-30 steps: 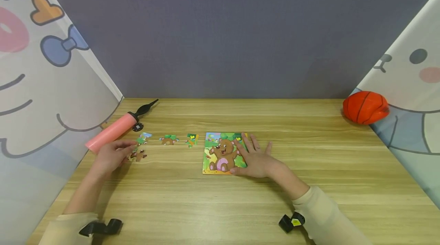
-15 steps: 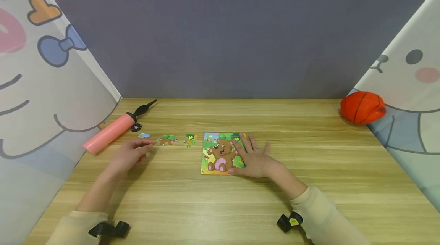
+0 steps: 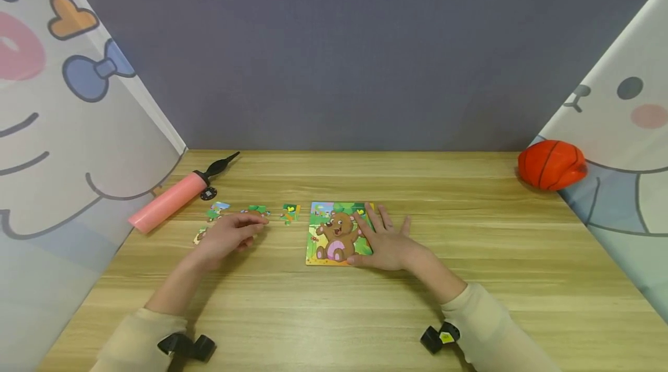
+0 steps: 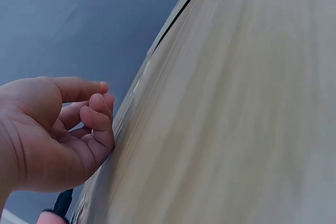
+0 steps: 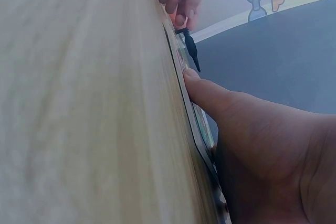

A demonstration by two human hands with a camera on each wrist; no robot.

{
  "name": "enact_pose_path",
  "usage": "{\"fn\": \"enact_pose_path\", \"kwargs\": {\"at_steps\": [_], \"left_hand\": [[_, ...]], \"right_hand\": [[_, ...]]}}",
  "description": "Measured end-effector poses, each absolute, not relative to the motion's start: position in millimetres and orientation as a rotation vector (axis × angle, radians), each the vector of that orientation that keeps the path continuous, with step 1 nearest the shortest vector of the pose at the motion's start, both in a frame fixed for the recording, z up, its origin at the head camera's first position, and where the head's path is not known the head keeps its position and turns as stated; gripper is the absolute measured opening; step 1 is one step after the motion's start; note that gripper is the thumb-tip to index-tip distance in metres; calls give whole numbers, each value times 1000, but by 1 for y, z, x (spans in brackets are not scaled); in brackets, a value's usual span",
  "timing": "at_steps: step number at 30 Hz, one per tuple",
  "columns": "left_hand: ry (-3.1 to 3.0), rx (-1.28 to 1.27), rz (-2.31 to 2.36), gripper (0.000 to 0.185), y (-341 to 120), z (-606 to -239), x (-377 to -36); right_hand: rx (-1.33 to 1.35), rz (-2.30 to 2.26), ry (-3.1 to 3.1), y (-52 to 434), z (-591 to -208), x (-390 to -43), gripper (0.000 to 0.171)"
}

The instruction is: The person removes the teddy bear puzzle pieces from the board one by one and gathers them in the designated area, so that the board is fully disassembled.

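Observation:
In the head view, my left hand [image 3: 229, 236] is over the left side of the table, among loose jigsaw pieces. Its fingers [image 4: 100, 119] bend loosely in the left wrist view, with nothing visible between them. One bear piece [image 3: 256, 210] lies at the fingertips, partly covered. A blue-green piece [image 3: 217, 210] sits behind the hand, and another piece [image 3: 199, 236] shows partly beside the wrist. Further right lies a piece with a yellow bird [image 3: 290, 213]. My right hand [image 3: 386, 244], fingers spread, rests on the right edge of the bear jigsaw [image 3: 336, 236], which lies flat.
Back left on the table lie a pink hand pump [image 3: 169, 203] with a black nozzle and a small black disc [image 3: 209, 193]. A dented red ball [image 3: 552, 165] sits at the right edge. A grey panel [image 3: 365, 53] rises behind the table [image 3: 323, 320].
My left hand has moved right from the leftmost pieces to the bear piece, uncovering those at the left. The right hand stays on the jigsaw.

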State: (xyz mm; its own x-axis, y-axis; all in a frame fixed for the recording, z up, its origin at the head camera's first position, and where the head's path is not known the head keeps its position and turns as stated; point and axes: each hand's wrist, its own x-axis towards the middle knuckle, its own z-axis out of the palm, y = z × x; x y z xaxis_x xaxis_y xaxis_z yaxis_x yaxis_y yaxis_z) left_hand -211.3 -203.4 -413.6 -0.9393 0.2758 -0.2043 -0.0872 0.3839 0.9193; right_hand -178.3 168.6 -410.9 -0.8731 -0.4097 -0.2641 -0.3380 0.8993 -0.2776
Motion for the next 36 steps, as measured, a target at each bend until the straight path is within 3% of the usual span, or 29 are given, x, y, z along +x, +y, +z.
{"fn": "enact_pose_path", "kwargs": {"at_steps": [36], "left_hand": [[2159,385,1540,18,-85,-417,-220]], "right_hand": [[-537,-333,2729,169,-411,-179,105]]}}
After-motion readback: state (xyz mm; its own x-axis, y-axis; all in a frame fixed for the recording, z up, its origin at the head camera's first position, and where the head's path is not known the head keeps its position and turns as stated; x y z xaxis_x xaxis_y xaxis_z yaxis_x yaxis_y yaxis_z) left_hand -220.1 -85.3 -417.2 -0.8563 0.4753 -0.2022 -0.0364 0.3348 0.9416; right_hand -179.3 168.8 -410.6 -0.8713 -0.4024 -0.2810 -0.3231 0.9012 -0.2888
